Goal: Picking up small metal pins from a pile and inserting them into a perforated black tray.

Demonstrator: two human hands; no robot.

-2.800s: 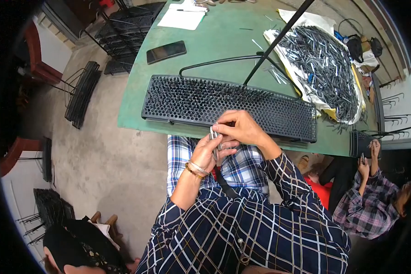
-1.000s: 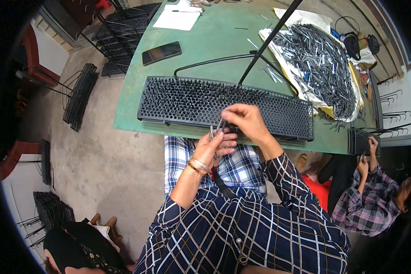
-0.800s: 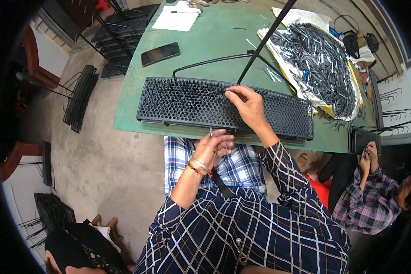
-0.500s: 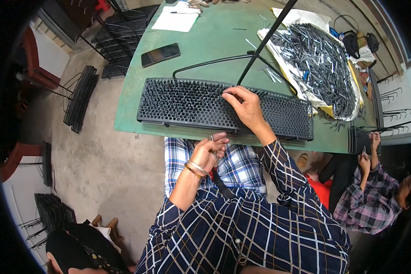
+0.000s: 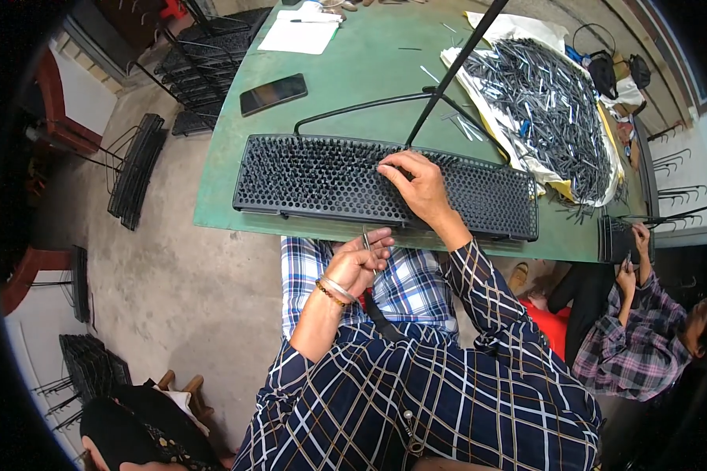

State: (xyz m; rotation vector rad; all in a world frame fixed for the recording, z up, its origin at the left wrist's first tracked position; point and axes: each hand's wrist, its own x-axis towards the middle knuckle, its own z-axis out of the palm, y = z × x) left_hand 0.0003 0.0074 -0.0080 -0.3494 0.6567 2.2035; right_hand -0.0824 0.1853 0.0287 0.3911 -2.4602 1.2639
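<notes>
Right hand presses fingertips into the long black perforated plastic tray at twelve o'clock, seemingly seating a pin; left hand pinches spare thin metal pins ready at six.

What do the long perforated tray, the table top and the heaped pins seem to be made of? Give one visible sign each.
Tray: probably black moulded plastic, matt, with a regular grid of holes.
Table top: likely painted metal or board; flat green, scuffed.
Pins: seemingly metal; thin, grey, glinting.

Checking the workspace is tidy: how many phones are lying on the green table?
1. The phone lies on the table at its far left, beyond the black perforated tray, near the white paper. Another could be hidden under the pile of rods.
</notes>
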